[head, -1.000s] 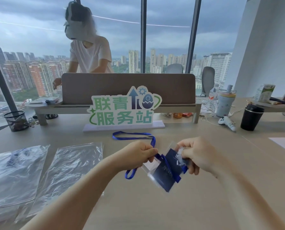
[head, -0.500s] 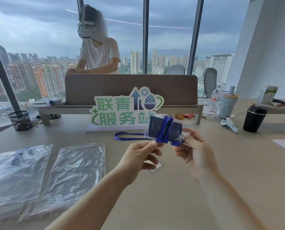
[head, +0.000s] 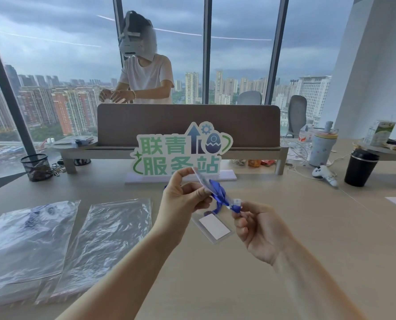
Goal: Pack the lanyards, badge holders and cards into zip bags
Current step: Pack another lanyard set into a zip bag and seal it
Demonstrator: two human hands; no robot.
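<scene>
The left hand (head: 183, 199) pinches a clear badge holder (head: 200, 179) up in the air, and the right hand (head: 259, 225) pinches the clip end of the blue lanyard (head: 219, 195) wrapped around it. Another holder with a white card (head: 214, 226) lies on the table (head: 308, 227) under the hands. Two zip bags (head: 104, 241) lie flat to the left of the left hand.

Left hand (head: 183, 199) raised, fingers curled in a pinch, right hand (head: 259, 229) just right of it, fingertips pinched together, both forearms reaching forward
</scene>
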